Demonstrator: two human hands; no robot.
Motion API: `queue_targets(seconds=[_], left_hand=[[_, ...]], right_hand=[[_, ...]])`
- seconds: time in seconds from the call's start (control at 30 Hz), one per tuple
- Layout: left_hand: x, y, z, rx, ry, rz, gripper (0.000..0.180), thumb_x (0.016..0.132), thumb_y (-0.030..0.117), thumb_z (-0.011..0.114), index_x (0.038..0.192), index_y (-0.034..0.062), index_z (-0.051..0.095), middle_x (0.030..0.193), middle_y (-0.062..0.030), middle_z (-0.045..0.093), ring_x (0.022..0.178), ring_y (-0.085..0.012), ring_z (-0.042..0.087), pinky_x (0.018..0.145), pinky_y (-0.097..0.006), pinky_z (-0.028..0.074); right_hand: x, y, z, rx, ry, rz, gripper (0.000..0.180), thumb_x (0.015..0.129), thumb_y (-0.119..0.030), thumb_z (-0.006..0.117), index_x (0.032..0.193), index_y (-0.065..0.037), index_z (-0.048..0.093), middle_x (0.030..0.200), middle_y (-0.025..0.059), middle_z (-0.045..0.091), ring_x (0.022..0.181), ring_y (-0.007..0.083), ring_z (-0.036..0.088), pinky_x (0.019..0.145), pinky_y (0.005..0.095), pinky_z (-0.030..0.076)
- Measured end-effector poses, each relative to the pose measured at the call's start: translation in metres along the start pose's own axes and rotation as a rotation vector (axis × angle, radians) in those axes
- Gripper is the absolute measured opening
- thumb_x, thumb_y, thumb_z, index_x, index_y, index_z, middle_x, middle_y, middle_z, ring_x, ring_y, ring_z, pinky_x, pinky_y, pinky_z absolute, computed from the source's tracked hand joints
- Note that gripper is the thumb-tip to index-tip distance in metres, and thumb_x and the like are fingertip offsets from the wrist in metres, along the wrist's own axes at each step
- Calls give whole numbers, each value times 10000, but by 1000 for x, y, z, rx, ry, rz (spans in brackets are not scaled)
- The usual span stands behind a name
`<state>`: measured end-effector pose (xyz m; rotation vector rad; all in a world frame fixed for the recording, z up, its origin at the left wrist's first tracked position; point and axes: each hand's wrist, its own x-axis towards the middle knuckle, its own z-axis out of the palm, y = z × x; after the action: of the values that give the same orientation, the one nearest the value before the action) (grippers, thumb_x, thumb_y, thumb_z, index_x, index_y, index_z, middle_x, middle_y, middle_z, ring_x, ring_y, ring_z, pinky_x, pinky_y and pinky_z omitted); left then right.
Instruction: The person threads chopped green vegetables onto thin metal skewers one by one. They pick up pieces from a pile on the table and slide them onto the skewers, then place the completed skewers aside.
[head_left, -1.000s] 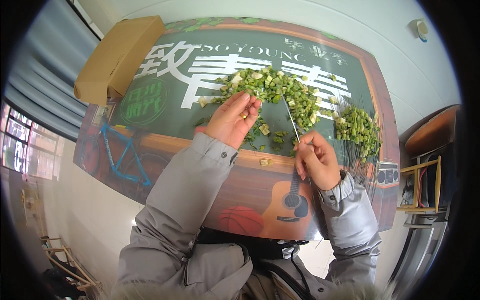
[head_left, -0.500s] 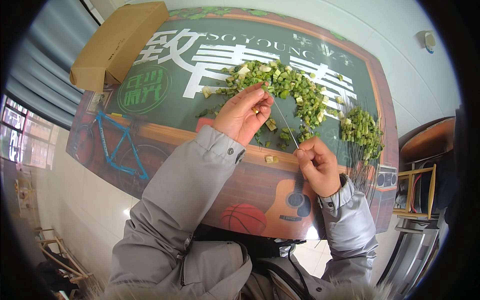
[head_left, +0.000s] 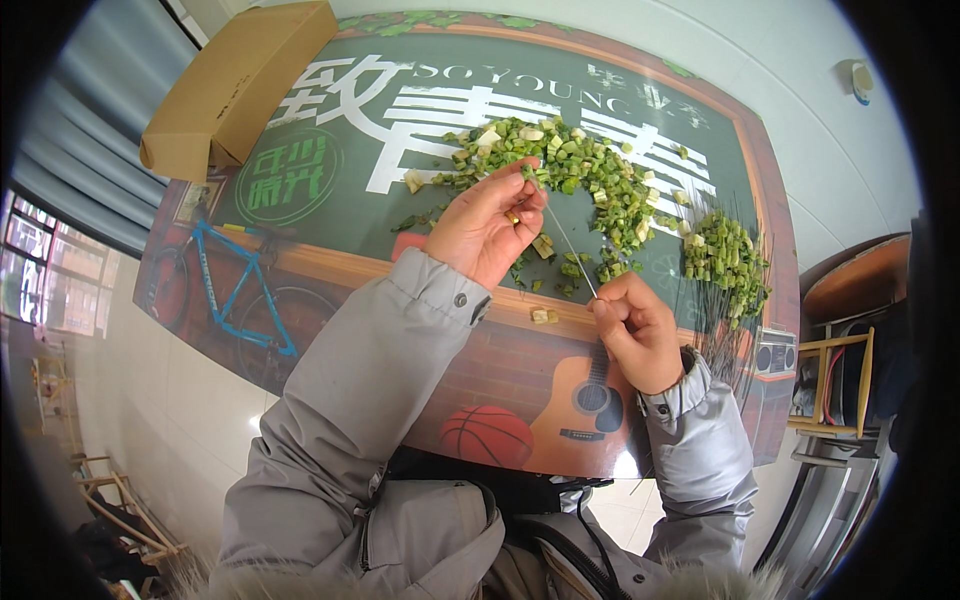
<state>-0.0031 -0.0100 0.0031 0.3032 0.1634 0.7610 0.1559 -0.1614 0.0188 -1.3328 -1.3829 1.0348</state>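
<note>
A thin, pale skewer (head_left: 572, 247) slants between my two hands above the table. My right hand (head_left: 642, 335) is closed in a pinch on its near end. At the far end, my left hand (head_left: 490, 232) pinches a small chopped green vegetable piece (head_left: 537, 177) at the skewer's tip; whether the tip has passed through is too small to tell. Just beyond lies a curved heap of chopped green vegetable pieces (head_left: 612, 190), with some paler bits. Right of the heap rests a bundle of thin skewers with green pieces on them (head_left: 722, 262), their dark sticks pointing towards me.
The printed tabletop (head_left: 390, 235) carries a chalkboard design. A cardboard box (head_left: 245, 90) stands at its far left corner. Stray vegetable bits (head_left: 544, 316) lie near the front. Beyond the right edge is a wooden-framed chair (head_left: 842, 375); a blue curtain (head_left: 100, 130) hangs at left.
The left fingers have shifted very slightly around the green piece at the skewer's tip. My right hand and the skewer have stayed nearly still.
</note>
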Motion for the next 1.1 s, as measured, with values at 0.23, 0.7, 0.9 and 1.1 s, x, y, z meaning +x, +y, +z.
queue_targets(seconds=[0.23,0.7,0.9,1.1], left_hand=[[-1,0,-2,84,-9,14,234,850,37,533,1080,18,493,899,-69,498,870,-164,476,656,-233,417],[-5,-12,-4,431,-51,-20,59,840,16,539,886,50,552,954,-52,560,874,-172,535,686,-264,414],[-10,-18,1,511,-109,-114,75,838,18,551,830,73,502,1020,-40,529,909,-161,536,705,-268,409],[-11,-22,1,689,-188,-134,105,849,44,554,943,68,512,1000,-26,536,918,-132,533,735,-263,417]], right_hand=[[-1,-2,0,-13,-7,24,15,891,-35,468,885,-22,468,593,-53,433,493,11,352,477,179,279],[0,4,0,4,26,-2,65,919,-82,461,894,-23,470,557,-50,435,440,9,354,429,178,271],[-2,-1,3,88,67,50,42,912,-48,473,877,-25,469,583,-74,369,520,5,301,468,194,238],[-1,-2,2,95,60,60,42,914,-52,473,879,-29,467,583,-74,372,519,2,301,469,189,238]])
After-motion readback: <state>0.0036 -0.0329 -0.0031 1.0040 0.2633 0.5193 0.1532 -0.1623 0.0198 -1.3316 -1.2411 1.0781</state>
